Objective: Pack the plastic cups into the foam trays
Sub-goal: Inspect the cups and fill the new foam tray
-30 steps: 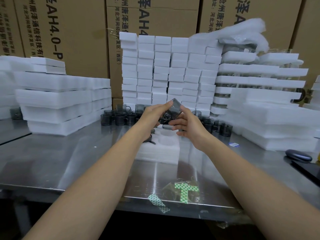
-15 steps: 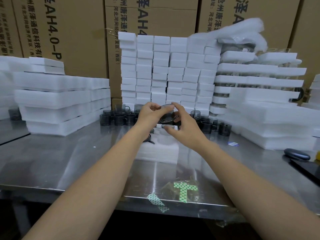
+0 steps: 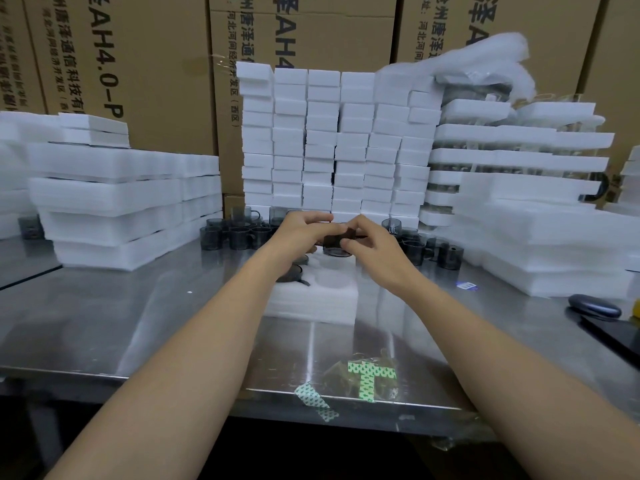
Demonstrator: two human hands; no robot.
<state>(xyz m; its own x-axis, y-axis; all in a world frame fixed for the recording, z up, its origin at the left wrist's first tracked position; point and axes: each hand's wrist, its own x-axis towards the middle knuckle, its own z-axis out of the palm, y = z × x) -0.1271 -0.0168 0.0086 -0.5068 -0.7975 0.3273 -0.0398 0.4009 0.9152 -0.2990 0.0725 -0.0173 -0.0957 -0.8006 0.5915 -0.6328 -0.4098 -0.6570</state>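
- Cup (image 3: 334,250): one smoky plastic piece, held above the far end of the tray (image 3: 311,308). We pinch it from both sides, with the left hand (image 3: 304,232) curled on its left wall and the right hand (image 3: 372,244) curled on its right.
- Axis: appears near upright with the rounded end down, but our fingers hide the rim, so we cannot tell for certain.
- Pocket (image 3: 337,281): an empty round recess just below the cup and slightly toward us. Both hands are about equally near it.
- Packed cup (image 3: 292,271): sits in the left pocket, partly under our left wrist.
- Loose cups (image 3: 242,233): crowd the table (image 3: 138,306) just behind the tray.
- Foam stacks (image 3: 339,143): wall in the back.
- Open room: bare steel lies on the near side, so we judge a straight descent the cleanest path.
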